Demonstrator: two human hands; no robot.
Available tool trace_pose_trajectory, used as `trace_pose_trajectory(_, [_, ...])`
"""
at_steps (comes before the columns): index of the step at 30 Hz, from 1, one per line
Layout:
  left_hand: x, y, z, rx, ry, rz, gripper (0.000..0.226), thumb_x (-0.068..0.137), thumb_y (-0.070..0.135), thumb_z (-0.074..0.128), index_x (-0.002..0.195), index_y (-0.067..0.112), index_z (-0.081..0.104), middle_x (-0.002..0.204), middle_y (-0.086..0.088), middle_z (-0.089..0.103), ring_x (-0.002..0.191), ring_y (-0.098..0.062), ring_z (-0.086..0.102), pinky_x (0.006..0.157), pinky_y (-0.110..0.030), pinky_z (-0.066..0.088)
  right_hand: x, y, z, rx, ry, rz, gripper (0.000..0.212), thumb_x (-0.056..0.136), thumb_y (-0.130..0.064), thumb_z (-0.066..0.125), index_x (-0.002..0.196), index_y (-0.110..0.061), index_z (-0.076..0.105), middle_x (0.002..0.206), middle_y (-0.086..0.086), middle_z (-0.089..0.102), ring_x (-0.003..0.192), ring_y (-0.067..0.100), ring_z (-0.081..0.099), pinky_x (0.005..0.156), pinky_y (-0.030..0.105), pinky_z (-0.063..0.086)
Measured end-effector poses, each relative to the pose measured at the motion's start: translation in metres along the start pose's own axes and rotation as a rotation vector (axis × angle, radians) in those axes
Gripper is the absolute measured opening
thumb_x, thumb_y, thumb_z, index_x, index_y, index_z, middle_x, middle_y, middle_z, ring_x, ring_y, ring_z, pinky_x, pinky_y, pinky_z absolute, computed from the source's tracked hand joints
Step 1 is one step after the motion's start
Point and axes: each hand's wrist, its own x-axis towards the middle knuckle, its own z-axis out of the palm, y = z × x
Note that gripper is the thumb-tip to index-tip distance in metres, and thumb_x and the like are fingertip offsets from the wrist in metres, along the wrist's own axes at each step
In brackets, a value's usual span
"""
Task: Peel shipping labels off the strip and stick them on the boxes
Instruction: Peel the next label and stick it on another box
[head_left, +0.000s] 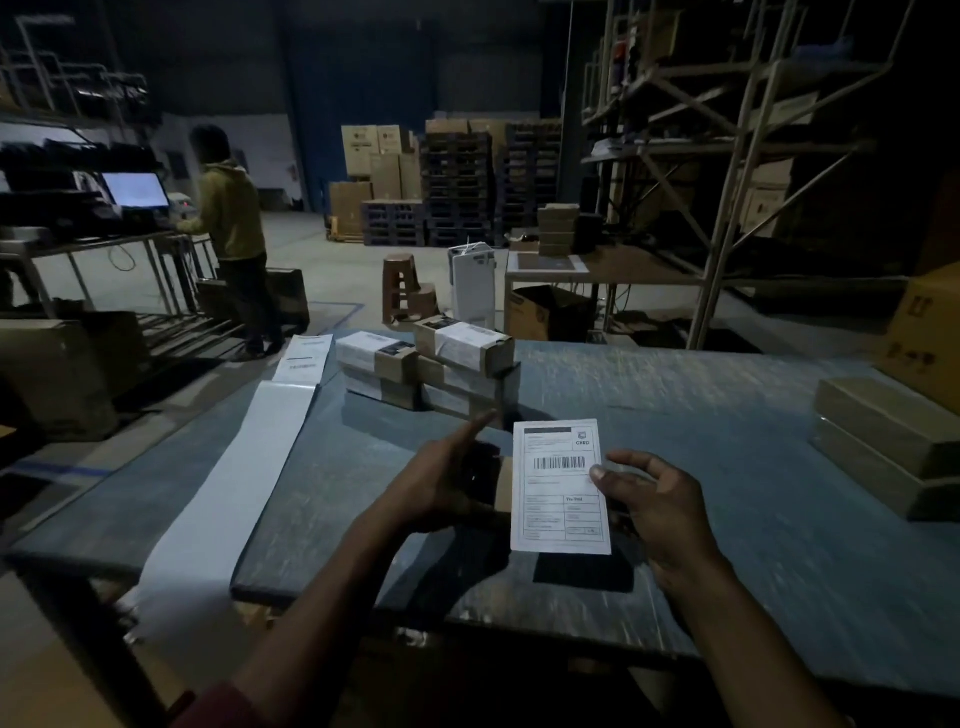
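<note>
A white shipping label (561, 488) with a barcode lies across a small brown box (503, 486) in front of me. My left hand (447, 475) grips that box at its left end, index finger stretched out. My right hand (657, 506) pinches the label's right edge with the thumb on its face. The long white label strip (234, 483) runs along the left side of the table and hangs over the near edge. A stack of labelled boxes (431, 366) sits at the table's far middle. Plain brown boxes (883, 441) are stacked at the right.
The grey worktable (701, 415) carries everything. A large carton (924, 332) stands at the far right. Another person stands at a desk with a lit monitor (136, 189) at the left. Stools, a second table, metal racking and stacked pallets fill the dim floor behind.
</note>
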Motion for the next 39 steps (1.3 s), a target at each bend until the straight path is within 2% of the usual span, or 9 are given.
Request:
trace_pose_trajectory(5, [-0.002,-0.003,0.003,0.031,0.045,0.036,0.124,0.068,0.022,0.097,0.164,0.033,0.019,0.148,-0.004,0.060,0.132,-0.022,0.061,0.108,-0.047,0.053,-0.005,0.008,0.002,-0.010,0.007,-0.007,0.024,0.087,0.000,0.080,0.106,-0.011,0.069,0.076,0.003,0.079,0.057,0.013,0.071,0.048,0.024,0.053])
trace_pose_trajectory(9, [-0.002,-0.005,0.004,0.010,0.039,0.046,0.126,0.068,0.025,0.097,0.165,0.035,0.016,0.148,-0.005,0.059,0.134,-0.021,0.059,0.110,-0.046,0.052,-0.005,0.012,0.002,-0.019,0.023,-0.014,0.025,0.086,-0.002,0.081,0.106,-0.012,0.070,0.087,0.009,0.080,0.069,0.020,0.076,0.060,0.033,0.059])
trace_pose_trajectory(13, [-0.004,-0.009,0.004,-0.002,0.049,0.066,0.130,0.066,0.026,0.098,0.165,0.035,0.014,0.146,-0.004,0.061,0.132,-0.020,0.061,0.110,-0.047,0.052,-0.004,0.013,0.004,-0.014,0.010,-0.027,0.025,0.087,-0.003,0.081,0.107,-0.011,0.069,0.082,0.004,0.079,0.066,0.016,0.074,0.053,0.028,0.056])
trace_pose_trajectory(19, [-0.004,-0.010,0.004,-0.004,0.045,0.078,0.131,0.066,0.031,0.098,0.166,0.033,0.013,0.145,-0.003,0.063,0.131,-0.020,0.062,0.110,-0.050,0.051,0.001,0.016,0.009,0.003,0.000,-0.027,0.024,0.087,-0.004,0.081,0.106,-0.012,0.069,0.081,0.004,0.080,0.069,0.021,0.074,0.065,0.035,0.057])
trace_pose_trajectory(24, [-0.005,-0.011,0.006,0.004,0.059,0.093,0.129,0.067,0.027,0.098,0.166,0.030,0.014,0.143,-0.001,0.065,0.129,-0.019,0.063,0.110,-0.048,0.051,0.003,0.018,0.012,-0.020,0.004,-0.019,0.027,0.088,-0.005,0.081,0.111,-0.009,0.068,0.095,0.015,0.079,0.058,0.015,0.068,0.050,0.027,0.051])
trace_pose_trajectory(29, [-0.005,-0.012,0.008,0.002,0.064,0.079,0.130,0.068,0.027,0.098,0.166,0.034,0.013,0.143,0.001,0.064,0.131,-0.019,0.061,0.111,-0.050,0.049,0.001,0.016,0.014,-0.050,0.005,-0.031,0.025,0.088,-0.006,0.081,0.109,-0.011,0.069,0.095,0.010,0.080,0.073,0.021,0.075,0.055,0.029,0.054])
trace_pose_trajectory(36, [-0.005,-0.013,0.007,-0.011,0.057,0.082,0.129,0.068,0.027,0.098,0.166,0.031,0.014,0.144,-0.002,0.064,0.133,-0.021,0.061,0.113,-0.052,0.047,0.000,0.017,0.018,-0.058,0.036,-0.042,0.024,0.089,-0.004,0.080,0.109,-0.006,0.068,0.094,0.013,0.078,0.061,0.012,0.071,0.046,0.021,0.049])
trace_pose_trajectory(39, [-0.006,-0.013,0.007,-0.010,0.057,0.082,0.129,0.068,0.029,0.098,0.166,0.032,0.014,0.145,-0.002,0.063,0.133,-0.021,0.061,0.113,-0.052,0.047,0.002,0.020,0.018,-0.065,0.042,-0.050,0.022,0.088,-0.004,0.080,0.107,-0.009,0.068,0.097,0.014,0.078,0.066,0.016,0.071,0.046,0.020,0.049])
